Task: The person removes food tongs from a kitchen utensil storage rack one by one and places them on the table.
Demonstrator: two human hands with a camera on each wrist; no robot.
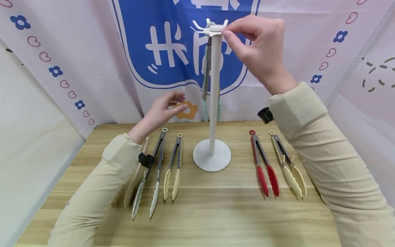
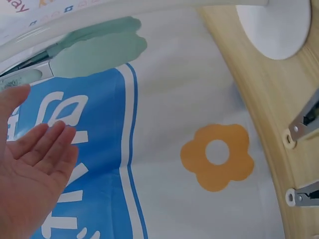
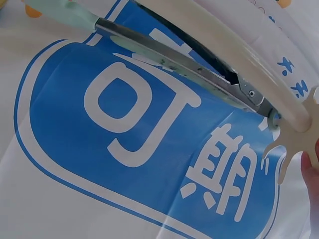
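A white stand with a round base carries a ring of hooks at its top. Thumb and forefinger of my right hand pinch the right side of that hook ring. From a hook behind the pole hang mint-green-tipped tongs, whose loop sits on the hook in the right wrist view. My left hand hovers left of the pole, fingers loosely extended and holding nothing. In the left wrist view its palm shows beside the green tips, apart from them.
Left of the base lie yellow tongs, white-tipped tongs and beige tongs partly under my left arm. Right of it are red tongs and cream tongs. A printed cloth hangs behind the wooden table.
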